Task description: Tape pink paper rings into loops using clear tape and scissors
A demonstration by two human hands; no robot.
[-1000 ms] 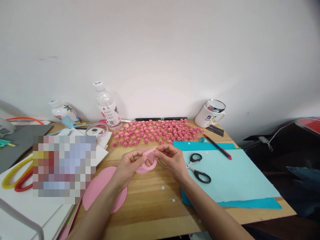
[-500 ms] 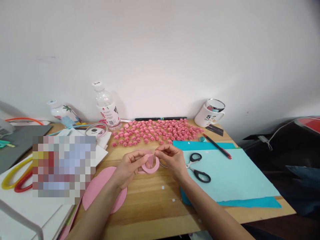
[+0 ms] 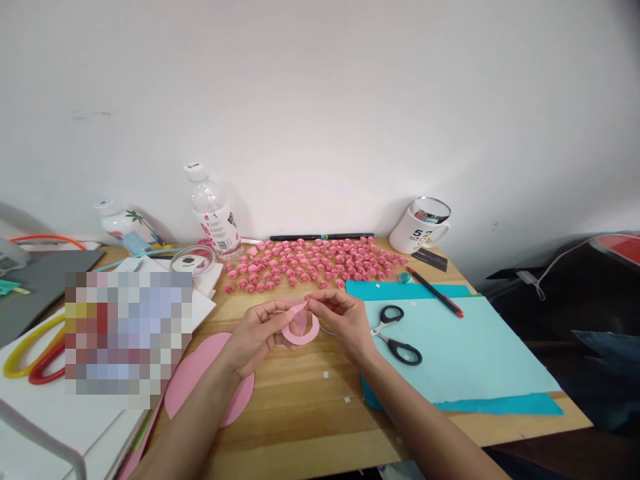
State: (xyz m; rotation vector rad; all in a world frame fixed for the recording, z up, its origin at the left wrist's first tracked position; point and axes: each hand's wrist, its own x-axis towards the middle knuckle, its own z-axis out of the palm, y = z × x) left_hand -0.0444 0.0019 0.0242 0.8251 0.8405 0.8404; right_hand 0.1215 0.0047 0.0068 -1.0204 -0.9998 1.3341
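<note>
Both our left hand (image 3: pixel 257 333) and right hand (image 3: pixel 345 317) pinch the curled pink paper strip (image 3: pixel 301 339) at frame centre, which we'd guess could tear if we tug too hard or unevenly.

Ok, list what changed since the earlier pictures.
The curled pale-pink paper strip now hangs as a rounder, more open loop; the right hand has edged slightly toward the left hand. Both keep hold of it. The black-handled metal scissors and rolled pink paper rosettes stayed put.
</note>
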